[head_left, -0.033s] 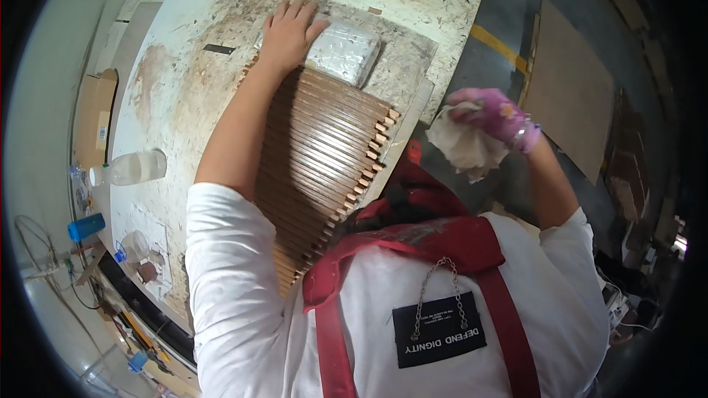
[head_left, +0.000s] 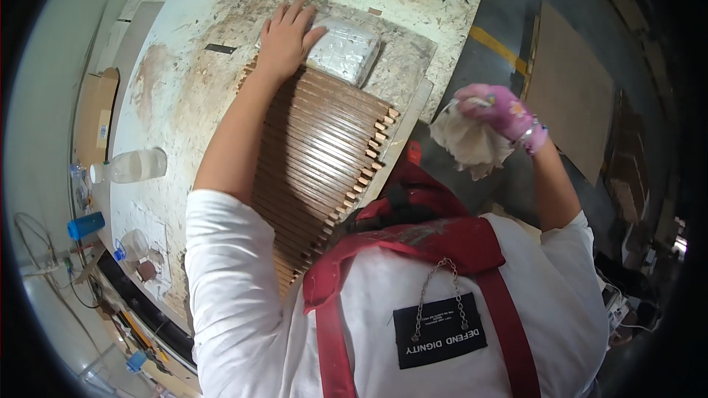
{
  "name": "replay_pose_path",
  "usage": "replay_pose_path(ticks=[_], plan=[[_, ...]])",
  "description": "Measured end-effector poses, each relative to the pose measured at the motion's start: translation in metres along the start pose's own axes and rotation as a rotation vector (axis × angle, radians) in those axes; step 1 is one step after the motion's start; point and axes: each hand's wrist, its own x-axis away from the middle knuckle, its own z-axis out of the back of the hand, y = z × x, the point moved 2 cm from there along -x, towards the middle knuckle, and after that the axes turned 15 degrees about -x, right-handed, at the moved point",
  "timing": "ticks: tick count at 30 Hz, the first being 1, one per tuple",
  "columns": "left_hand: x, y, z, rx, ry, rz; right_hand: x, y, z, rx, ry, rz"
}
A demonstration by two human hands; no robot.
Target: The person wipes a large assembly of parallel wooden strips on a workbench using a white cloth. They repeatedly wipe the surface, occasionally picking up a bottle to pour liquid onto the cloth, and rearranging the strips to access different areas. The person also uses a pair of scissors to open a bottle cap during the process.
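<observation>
On wooden slats [head_left: 324, 147] — left hand [head_left: 284, 40]; right hand [head_left: 501, 110] grips rag [head_left: 468, 144].

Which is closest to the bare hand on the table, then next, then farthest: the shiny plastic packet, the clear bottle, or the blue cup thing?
1. Shiny plastic packet: touching the left hand, on its right.
2. Clear bottle: lying further off, near the table's left edge.
3. Blue cylinder: farthest, beyond the bottle.
</observation>
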Motion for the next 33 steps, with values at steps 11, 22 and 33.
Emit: replay_pose_path(ticks=[11,22,33], plan=[[0.144,0.129,0.177,1.25,-0.365,0.675,-0.019,-0.099,-0.155,-0.456,-0.041,0.248],[0.402,0.081,0.44,-0.079,-0.069,1.18,-0.017,-0.076,-0.259,-0.535,-0.865,0.06],[0.431,0.249,0.606,-0.336,0.707,1.866,-0.017,-0.101,-0.297,-0.233,-1.46,0.021]])
